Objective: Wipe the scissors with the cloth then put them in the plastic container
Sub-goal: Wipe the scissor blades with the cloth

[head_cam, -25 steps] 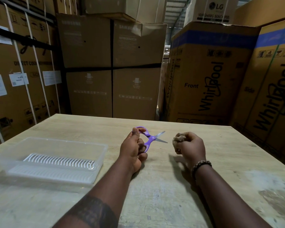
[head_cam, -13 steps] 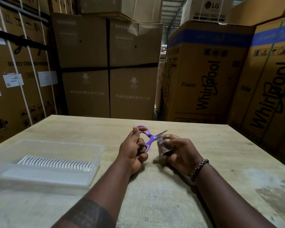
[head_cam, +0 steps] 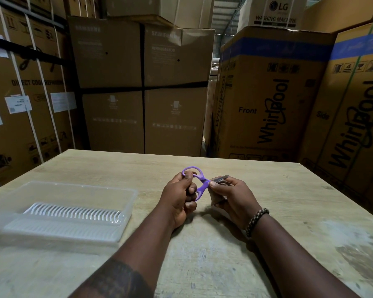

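Purple-handled scissors (head_cam: 200,182) are held above the middle of the wooden table (head_cam: 202,265). My left hand (head_cam: 179,198) grips their handle loops. My right hand (head_cam: 233,196) pinches a small brownish cloth (head_cam: 221,181) around the blades, so most of the blades are hidden and only a short metal tip shows. A clear plastic container (head_cam: 125,211) with a ribbed white insert sits on the table to the left of my left hand.
Tall cardboard appliance boxes (head_cam: 271,100) stand close behind the table's far edge and on both sides. The table's right part is stained and worn.
My right hand came in from the right with the cloth and closed over the scissor blades. The left hand kept its hold on the handles.
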`<state>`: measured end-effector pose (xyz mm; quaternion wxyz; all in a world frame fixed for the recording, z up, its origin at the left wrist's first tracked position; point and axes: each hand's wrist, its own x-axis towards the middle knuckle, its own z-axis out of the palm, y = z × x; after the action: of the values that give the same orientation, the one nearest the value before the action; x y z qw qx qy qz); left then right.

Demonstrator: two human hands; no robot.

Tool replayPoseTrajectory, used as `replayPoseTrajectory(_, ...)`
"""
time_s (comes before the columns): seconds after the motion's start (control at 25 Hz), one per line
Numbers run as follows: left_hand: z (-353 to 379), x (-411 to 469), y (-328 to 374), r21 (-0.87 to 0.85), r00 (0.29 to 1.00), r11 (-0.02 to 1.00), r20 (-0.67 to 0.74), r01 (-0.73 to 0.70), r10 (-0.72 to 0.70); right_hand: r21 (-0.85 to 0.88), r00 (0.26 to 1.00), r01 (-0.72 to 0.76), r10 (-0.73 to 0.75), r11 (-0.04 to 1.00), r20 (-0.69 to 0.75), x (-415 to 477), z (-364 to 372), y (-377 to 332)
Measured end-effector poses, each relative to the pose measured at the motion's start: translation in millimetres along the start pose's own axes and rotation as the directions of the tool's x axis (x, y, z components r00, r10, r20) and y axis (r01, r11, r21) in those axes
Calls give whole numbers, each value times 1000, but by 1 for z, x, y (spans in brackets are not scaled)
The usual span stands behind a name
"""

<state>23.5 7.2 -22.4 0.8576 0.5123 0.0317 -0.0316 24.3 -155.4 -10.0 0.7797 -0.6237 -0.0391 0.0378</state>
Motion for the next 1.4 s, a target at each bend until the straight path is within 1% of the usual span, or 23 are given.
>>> replayPoseTrajectory(0.08, -1, 2, -2, 39, 999, 999, -41, -22, 23, -51, 1000, 14, -15, 999, -7, 0, -1, 1)
replayPoseTrajectory(0.16, 0, 2, -3, 97, 994, 994, -91, -50, 59, -63, 999, 16, -18, 998, -28, 1, -2, 0)
replayPoseTrajectory(0.24, 1, 2, -3, 200, 983, 976, -142, -84, 114, -59, 999, 16, -18, 998, -38, 2, -2, -1)
replayPoseTrajectory(0.28, 1, 3, -5, 282, 975, 954, -159, -106, 155, -55, 999, 18, -20, 998, -41, 3, -3, 0)
replayPoseTrajectory(0.36, 2, 3, -7, 472, 958, 871, -160, -139, 240, -56, 999, 12, -14, 998, -38, 4, -3, 1)
replayPoseTrajectory(0.4, 3, 4, -7, 534, 956, 834, -150, -136, 252, -61, 999, 10, -12, 998, -30, 3, -3, 1)
replayPoseTrajectory(0.44, 5, 4, -7, 558, 963, 821, -136, -119, 232, -71, 1000, 6, -7, 997, -23, 3, -3, 1)
replayPoseTrajectory(0.48, 8, 4, -7, 543, 975, 834, -117, -97, 189, -87, 1000, -2, 1, 996, -18, 2, -3, 0)
replayPoseTrajectory(0.56, 13, 0, -5, 454, 994, 890, -68, -42, 82, -126, 999, -36, 34, 991, -20, 2, -3, -1)
replayPoseTrajectory(0.64, 14, -5, 0, 387, 999, 921, -14, 34, -31, -140, 998, -65, 64, 988, -14, 3, -4, -1)
replayPoseTrajectory(0.72, 13, -10, 4, 397, 990, 912, 41, 104, -131, -166, 997, -79, 80, 983, -2, 2, -6, -2)
replayPoseTrajectory(0.84, 12, -16, 9, 394, 980, 908, 73, 143, -186, -186, 994, -102, 105, 977, 6, 2, -9, -5)
replayPoseTrajectory(0.88, 11, -17, 10, 382, 978, 913, 88, 142, -189, -178, 993, -111, 116, 978, 18, 2, -9, -6)
replayPoseTrajectory(0.96, 8, -16, 10, 375, 975, 918, 119, 130, -187, -170, 987, -117, 134, 978, 90, -1, -8, -5)
replayPoseTrajectory(1.04, 6, -14, 8, 384, 977, 917, 127, 112, -172, -218, 980, -97, 131, 971, 149, -5, -6, -3)
replayPoseTrajectory(1.12, 6, -11, 5, 350, 983, 933, 123, 83, -133, -250, 978, -69, 115, 966, 173, -9, -4, -4)
replayPoseTrajectory(1.2, 6, -8, 3, 324, 993, 945, 91, 38, -71, -277, 979, -63, 113, 959, 170, -7, -4, -4)
replayPoseTrajectory(1.28, 6, -5, 0, 318, 999, 948, 51, -15, -1, -290, 981, -90, 134, 953, 138, -4, -5, -4)
replayPoseTrajectory(1.36, 4, -2, -3, 300, 998, 952, 2, -64, 67, -244, 988, -113, 136, 963, 77, -3, -8, -6)
replayPoseTrajectory(1.4, 3, 0, -4, 302, 995, 949, -27, -86, 99, -192, 991, -104, 119, 976, 67, -3, -9, -8)
